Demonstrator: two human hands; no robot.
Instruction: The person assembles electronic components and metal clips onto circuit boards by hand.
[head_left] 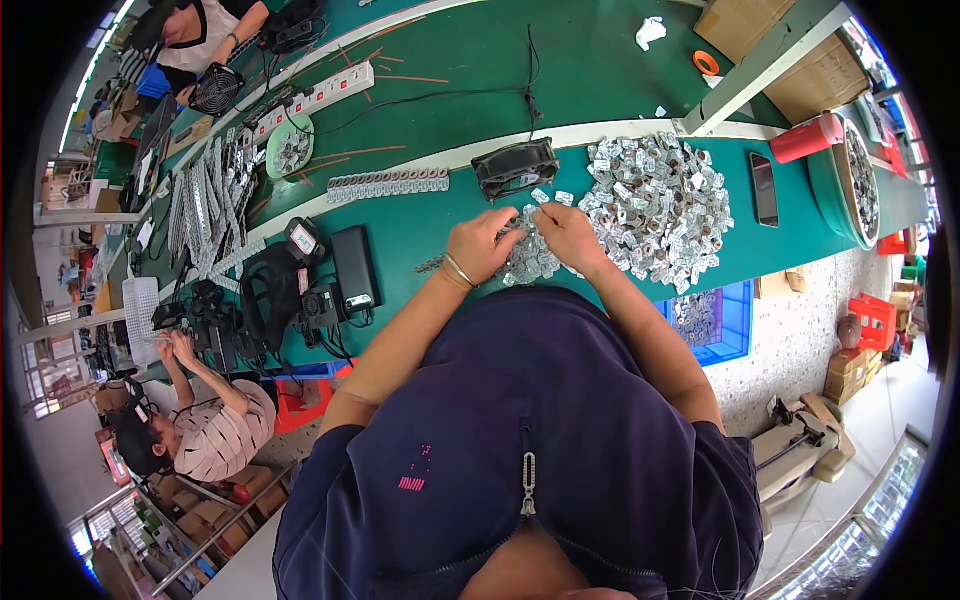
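Observation:
Both of my hands are close together over the green bench at its near edge. My left hand [482, 243], with a bracelet at the wrist, is closed in a pinch; what its fingers hold is too small to make out. Fingers bent and pressed together, my right hand [568, 237] has a small silvery metal piece [540, 196] at its fingertips. Between and below the hands lies a small heap of metal pieces [532, 262]. A much larger pile of the same kind [655, 205] spreads just right of my right hand. Beyond the hands stands a black square fan [515, 168].
A row of metal pieces [388, 184] lies left of the fan. A black box [355, 268] and dark gear sit farther left. On the right are a phone [764, 190], a red cup [806, 138] and a green tub [832, 190]. A blue crate [738, 322] is below the bench. Two people work at left.

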